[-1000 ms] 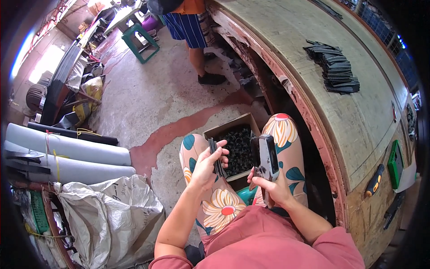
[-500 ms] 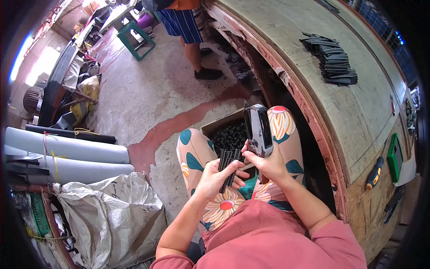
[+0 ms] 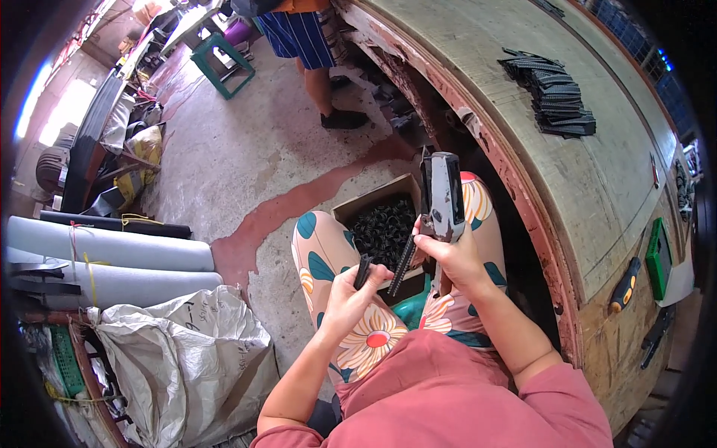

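Two bare hands work above a seated person's lap: the left hand (image 3: 349,299) is closed around one small bundle of black strips (image 3: 363,272), while the right hand (image 3: 454,261) is wrapped around one grey metal hand tool (image 3: 447,190) and has a single black strip (image 3: 402,267) at its thumb and forefinger. One open carton (image 3: 370,199) of black pieces (image 3: 385,224) sits between the knees; one pile of strips (image 3: 560,97) lies on the workbench (image 3: 612,187) to the right, with one screwdriver (image 3: 627,287) nearer the person. Two grey rolls (image 3: 119,243) lie at left. From where I stand, the bundle cannot be counted, since fingers cover part of it; the tool's grip is partly hidden by the palm, and whether the single strip touches the left thumb cannot be told. One co-worker (image 3: 299,41) is cut off by the upper edge. Both elbows are bent, the forearms converging; the right hand holds the tool's head pointing away from the body.
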`<state>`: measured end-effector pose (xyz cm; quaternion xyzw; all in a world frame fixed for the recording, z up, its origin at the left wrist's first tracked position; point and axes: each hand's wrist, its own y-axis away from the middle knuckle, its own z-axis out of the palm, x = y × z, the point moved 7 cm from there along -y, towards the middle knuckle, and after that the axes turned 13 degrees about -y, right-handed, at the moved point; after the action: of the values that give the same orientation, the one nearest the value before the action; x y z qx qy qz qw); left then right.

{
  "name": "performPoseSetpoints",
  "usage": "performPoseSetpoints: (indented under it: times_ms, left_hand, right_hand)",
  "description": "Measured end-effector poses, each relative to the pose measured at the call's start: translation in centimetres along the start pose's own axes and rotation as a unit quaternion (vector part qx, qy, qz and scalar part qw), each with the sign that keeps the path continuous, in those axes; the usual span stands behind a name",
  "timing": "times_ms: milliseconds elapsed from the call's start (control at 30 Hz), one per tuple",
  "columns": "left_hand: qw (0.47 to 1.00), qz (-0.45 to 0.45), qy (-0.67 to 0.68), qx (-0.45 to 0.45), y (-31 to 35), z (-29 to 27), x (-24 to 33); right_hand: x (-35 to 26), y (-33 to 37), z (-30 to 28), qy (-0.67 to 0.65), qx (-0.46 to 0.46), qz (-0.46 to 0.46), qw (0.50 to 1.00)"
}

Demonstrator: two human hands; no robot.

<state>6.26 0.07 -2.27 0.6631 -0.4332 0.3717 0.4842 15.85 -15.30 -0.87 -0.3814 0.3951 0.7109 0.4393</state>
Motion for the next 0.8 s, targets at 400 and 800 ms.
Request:
performPoseSetpoints:
  times_ms: [400, 800]
  left_hand:
    - [0.967, 0.145, -0.199, -0.063, 1.0, 0.3, 3.6]
    - [0.945, 0.285, -0.161, -0.004, 0.9, -0.6, 8.0]
  right_hand:
    - [-0.8, -0.7, 0.0, 0.003, -0.018, -0.004, 1.0]
    - [1.5, -0.4, -0.1, 0.108, -0.056, 0.011, 0.992]
